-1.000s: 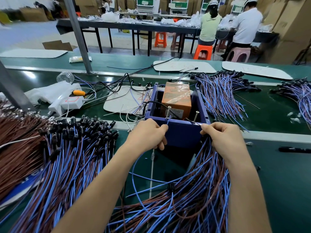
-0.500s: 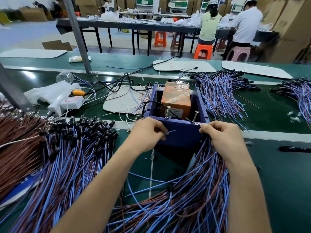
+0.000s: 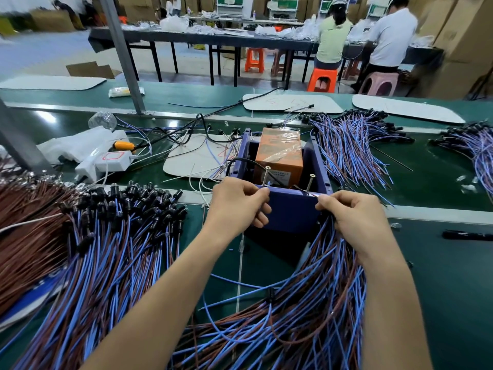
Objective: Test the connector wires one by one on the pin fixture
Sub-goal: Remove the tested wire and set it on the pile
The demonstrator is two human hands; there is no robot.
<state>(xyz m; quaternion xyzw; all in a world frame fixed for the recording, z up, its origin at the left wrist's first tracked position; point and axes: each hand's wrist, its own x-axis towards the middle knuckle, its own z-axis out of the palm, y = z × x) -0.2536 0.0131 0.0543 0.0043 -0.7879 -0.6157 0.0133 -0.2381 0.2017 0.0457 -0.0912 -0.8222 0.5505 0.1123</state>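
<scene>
Both hands are up at the near rim of the blue box fixture (image 3: 293,212); left hand (image 3: 237,204) pinches a wire tip (image 3: 268,184) at the left screw pin (image 3: 266,175); right hand (image 3: 352,217) pinches another by the right screw pin (image 3: 310,182); blue-brown wire bundle (image 3: 306,303) lies under the right wrist.

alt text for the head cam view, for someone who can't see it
A person's left hand and right hand each pinch wire ends beside the two upright screw pins on the rim of a blue box fixture holding an orange box. Bundles of blue and brown connector wires lie on the green belt around it; two workers sit at a far table.
</scene>
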